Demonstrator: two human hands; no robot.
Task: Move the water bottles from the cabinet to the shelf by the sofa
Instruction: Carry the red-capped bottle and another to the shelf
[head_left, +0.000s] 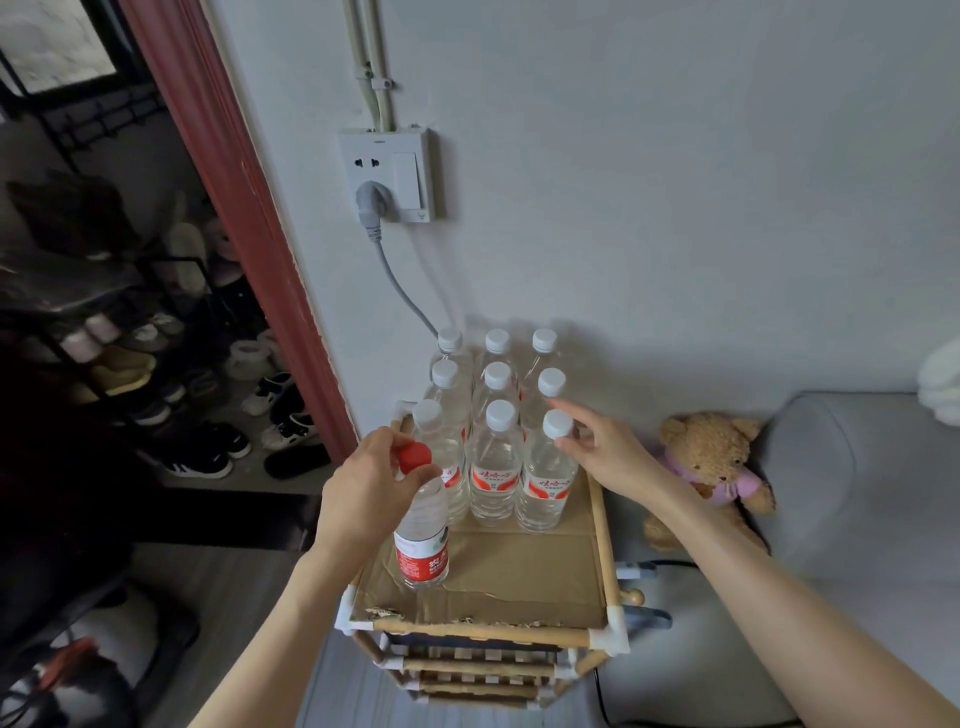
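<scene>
Several clear water bottles with white caps stand in rows at the back of the wooden shelf, whose top is covered in cardboard. My left hand grips the neck of a red-capped bottle that stands upright near the shelf's front left corner. My right hand pinches the white cap and neck of the front right bottle in the group. Both arms reach in from below.
A grey sofa with a teddy bear is right of the shelf. A wall socket with a plugged grey cable hangs above the bottles. To the left, past a red door frame, a shoe rack holds several shoes.
</scene>
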